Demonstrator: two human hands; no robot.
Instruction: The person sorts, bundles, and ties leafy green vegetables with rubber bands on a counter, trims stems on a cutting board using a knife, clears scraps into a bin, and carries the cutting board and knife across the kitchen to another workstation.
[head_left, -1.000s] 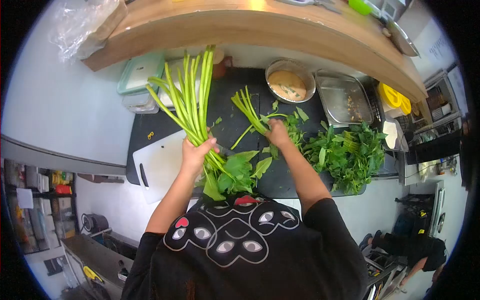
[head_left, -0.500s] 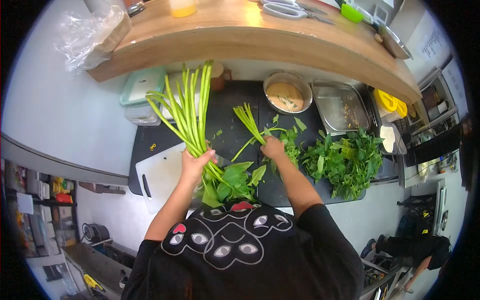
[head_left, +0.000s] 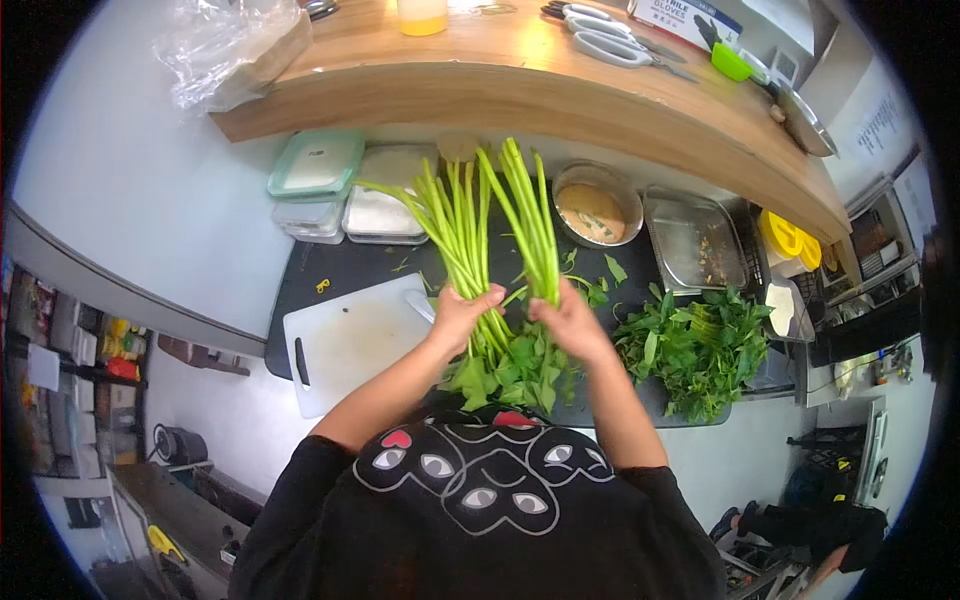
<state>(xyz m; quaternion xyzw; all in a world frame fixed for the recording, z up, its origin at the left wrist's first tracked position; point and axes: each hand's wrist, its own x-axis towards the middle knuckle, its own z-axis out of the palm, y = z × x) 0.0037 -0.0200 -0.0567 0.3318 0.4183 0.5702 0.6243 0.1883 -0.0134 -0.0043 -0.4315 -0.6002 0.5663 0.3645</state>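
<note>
Stems (head_left: 470, 245) sit grasped in left hand (head_left: 462, 318) and right hand (head_left: 571, 322); cutting board (head_left: 358, 335), leafy heap (head_left: 690, 355) nearby.

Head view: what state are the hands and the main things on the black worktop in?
Left hand, closed on larger green-stemmed leafy bunch
Right hand, closed on smaller green-stemmed bunch
Dark-green leafy heap, not held
Rectangular white cutting board, lying flat
Round silvery bowl, uncovered, partly filled
Rectangular metal tray, uncovered, orange bits inside
Pale-green-lidded plastic container, covered
</note>
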